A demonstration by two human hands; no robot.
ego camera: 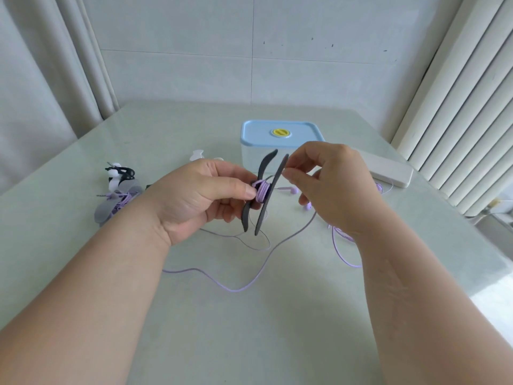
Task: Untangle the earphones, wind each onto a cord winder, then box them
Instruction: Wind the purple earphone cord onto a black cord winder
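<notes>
Left hand (194, 195) is gripping the dark cord winder (273, 190), thumb pinning the coils; right hand (330, 184) fingers (299, 159) are pinching the purple cord (236, 290). Steady tension should be laying turns side by side.

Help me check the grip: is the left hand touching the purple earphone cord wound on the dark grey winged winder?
Touching. Head view: the left hand presses its thumb tip on the purple earphone cord coiled round the dark grey winder.
</notes>
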